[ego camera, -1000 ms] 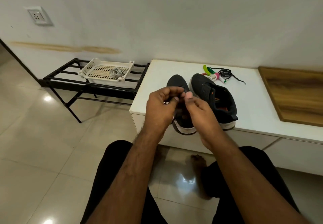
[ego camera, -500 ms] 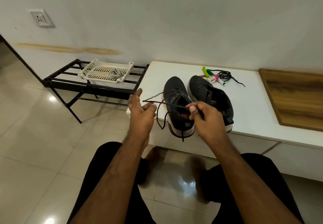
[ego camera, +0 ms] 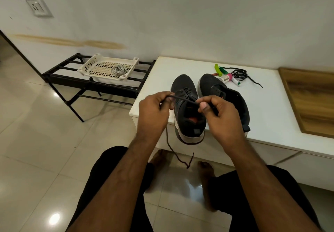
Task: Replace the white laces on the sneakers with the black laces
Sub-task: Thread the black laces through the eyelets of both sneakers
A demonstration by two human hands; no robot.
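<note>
Layout: bench, rack, two sneakers.
Two sneakers [ego camera: 207, 103] sit side by side on the bench [ego camera: 150, 94] near its front left corner; a coiled lace [ego camera: 240, 73] lies behind them. Left of the bench, a basket [ego camera: 108, 68] rests on a rack [ego camera: 72, 79].

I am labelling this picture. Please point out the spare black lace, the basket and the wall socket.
spare lace [ego camera: 239, 73], head view, on its coiled middle.
basket [ego camera: 86, 66], head view, on its left rim.
socket [ego camera: 36, 6], head view, on its faceplate.
</note>
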